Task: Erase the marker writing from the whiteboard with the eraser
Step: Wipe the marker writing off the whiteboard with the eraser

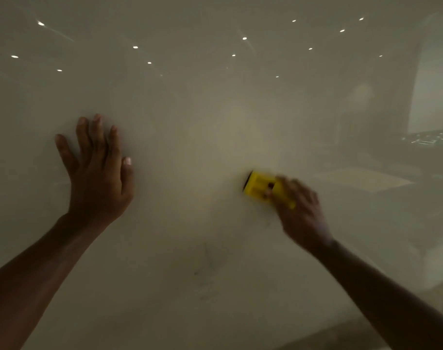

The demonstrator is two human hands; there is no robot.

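A glossy whiteboard (190, 117) fills almost the whole view. My right hand (301, 213), blurred by motion, grips a yellow eraser (259, 186) with a dark pad on its left end, pressed against the board right of centre. My left hand (99, 170) lies flat on the board at the left, fingers spread and pointing up, holding nothing. Faint grey marker traces (205, 263) remain low on the board below the eraser. No clear writing shows elsewhere.
The board's surface reflects ceiling spotlights (135, 47) along the top and dim room furniture (422, 140) at the right. The board's lower edge (316, 334) runs across the bottom right.
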